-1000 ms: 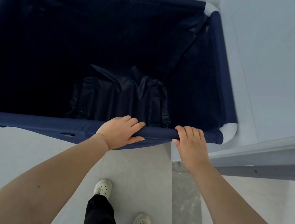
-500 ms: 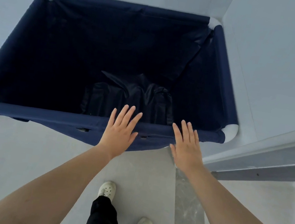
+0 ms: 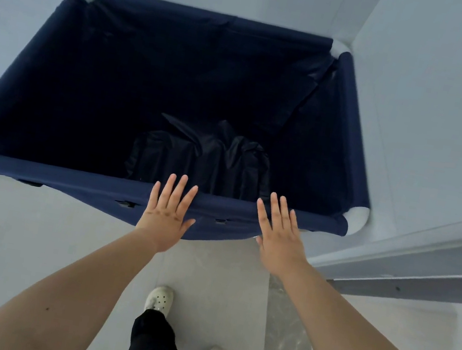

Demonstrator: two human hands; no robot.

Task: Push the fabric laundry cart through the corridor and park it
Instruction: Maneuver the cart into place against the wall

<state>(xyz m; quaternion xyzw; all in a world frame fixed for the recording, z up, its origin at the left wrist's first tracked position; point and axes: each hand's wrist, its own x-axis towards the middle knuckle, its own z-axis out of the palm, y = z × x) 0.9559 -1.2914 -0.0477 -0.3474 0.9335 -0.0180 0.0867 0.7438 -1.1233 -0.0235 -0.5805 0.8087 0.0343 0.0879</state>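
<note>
The navy fabric laundry cart (image 3: 55, 176) stands in front of me, tucked into a corner of pale walls, with white plastic corner pieces on its rim. Crumpled dark cloth (image 3: 205, 158) lies at its bottom. My left hand (image 3: 166, 213) hovers flat over the near rim, fingers spread and holding nothing. My right hand (image 3: 279, 235) is likewise flat with fingers apart, just above the same rim, to the right. Neither hand grips the rail.
A pale wall (image 3: 434, 102) runs close along the cart's right side and another stands behind it. A grey door frame or rail (image 3: 410, 266) juts out at the right. A marble threshold strip (image 3: 288, 337) crosses the light floor by my white shoes (image 3: 159, 300).
Both hands let go of the cart's near rail and opened flat. The cart now sits farther from me, with its whole rim in view.
</note>
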